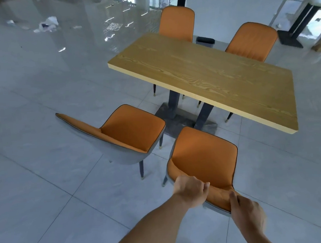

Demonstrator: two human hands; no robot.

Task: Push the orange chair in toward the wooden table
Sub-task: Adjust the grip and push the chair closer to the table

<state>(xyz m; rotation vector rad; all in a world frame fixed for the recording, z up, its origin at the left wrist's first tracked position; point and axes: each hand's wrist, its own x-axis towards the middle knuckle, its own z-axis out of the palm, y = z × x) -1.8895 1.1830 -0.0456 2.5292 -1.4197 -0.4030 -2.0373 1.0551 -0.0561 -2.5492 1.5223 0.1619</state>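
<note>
Gripping backrest top edge, left hand (191,191) and right hand (248,211) are clamped on orange chair (203,156), fingers curled over rim. Chair is placed on tiled floor (65,183) near wooden desk (209,75), seat outside desk edge. Second chair (130,128) is seen at left.

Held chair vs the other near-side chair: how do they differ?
The held chair has the left hand and right hand curled over its backrest top; the other near-side chair is untouched. The held chair faces the wooden table roughly squarely; the other near-side chair is turned, backrest swung left. Shared: orange upholstery, grey shell, dark legs; neither is tucked under.
</note>
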